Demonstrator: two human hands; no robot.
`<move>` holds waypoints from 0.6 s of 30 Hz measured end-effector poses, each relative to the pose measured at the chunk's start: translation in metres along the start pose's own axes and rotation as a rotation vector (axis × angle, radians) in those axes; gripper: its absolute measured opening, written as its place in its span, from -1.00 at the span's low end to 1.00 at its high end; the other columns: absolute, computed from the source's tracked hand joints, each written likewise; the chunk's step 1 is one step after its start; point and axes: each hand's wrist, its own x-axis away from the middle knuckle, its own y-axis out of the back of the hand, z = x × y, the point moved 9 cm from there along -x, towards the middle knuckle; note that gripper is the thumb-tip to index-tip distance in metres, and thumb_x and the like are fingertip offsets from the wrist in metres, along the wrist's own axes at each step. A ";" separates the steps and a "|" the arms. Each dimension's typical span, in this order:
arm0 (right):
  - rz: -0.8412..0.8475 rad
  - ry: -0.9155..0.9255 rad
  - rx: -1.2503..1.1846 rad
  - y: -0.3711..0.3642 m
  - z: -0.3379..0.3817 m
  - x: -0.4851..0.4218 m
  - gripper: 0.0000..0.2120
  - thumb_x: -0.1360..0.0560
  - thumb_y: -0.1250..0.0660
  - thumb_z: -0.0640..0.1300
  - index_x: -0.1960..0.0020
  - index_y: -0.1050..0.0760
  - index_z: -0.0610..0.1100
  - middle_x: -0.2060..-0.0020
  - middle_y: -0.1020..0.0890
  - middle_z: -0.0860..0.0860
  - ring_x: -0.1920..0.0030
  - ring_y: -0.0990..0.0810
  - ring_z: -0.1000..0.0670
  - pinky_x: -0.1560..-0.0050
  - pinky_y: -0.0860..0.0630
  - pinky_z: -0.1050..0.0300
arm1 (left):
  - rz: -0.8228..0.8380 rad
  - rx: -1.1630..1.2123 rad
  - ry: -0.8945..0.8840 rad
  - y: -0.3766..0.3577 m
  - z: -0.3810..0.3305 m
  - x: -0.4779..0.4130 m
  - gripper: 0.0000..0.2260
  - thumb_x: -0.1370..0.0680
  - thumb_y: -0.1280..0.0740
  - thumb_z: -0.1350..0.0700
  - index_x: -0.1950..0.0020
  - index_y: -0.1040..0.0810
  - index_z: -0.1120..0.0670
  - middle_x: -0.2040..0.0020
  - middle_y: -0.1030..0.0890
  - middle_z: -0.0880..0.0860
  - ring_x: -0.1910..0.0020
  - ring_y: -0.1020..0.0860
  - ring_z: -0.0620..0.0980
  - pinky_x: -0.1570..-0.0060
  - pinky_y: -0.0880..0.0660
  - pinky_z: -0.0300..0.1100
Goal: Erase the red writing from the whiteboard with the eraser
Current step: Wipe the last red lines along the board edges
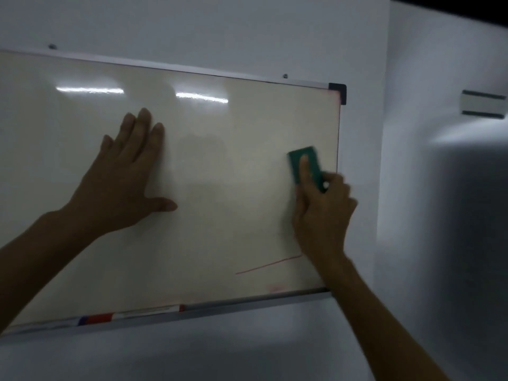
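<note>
1. Reaching up from the bottom edge of the view, both forearms lead to hands set well apart on the whiteboard (209, 166), which hangs on a pale wall.
2. On the tray along the board's lower frame lies a marker (96, 318) with red and blue on it, blurred and hard to make out.
3. A thin red line (268, 264) slants across the lower right of the board, just beside the right wrist; a faint pink smudge (276, 288) sits below it, near the frame. Apart from these the surface looks clean, so I judge the job nearly done.
4. The right hand (321, 213) is closed around the green eraser (305, 167), forefinger laid along its back and the pad pressed to the board near the right edge, above the line.
5. The left hand (123, 171) lies flat and spread on the board, holding nothing, seemingly bracing it.
6. The eraser looks light, with a firm back and probably a soft felt face. Gripping its long sides with a finger on top should spread pressure evenly.
7. The board is glossy and slick, so the pad should glide; firm pressure will likely matter more than speed.
</note>
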 end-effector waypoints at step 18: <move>0.204 0.318 0.010 -0.025 0.038 0.082 -0.32 -0.42 -0.45 -0.31 -0.47 -0.36 0.02 -0.21 -0.52 -0.24 -0.05 -0.49 -0.19 -0.02 -0.33 -0.03 | -0.047 0.007 -0.031 -0.004 0.003 0.000 0.12 -0.20 -0.32 -0.35 -0.57 0.09 0.11 -0.60 0.13 0.17 -0.57 0.14 0.19 -0.39 -0.03 0.37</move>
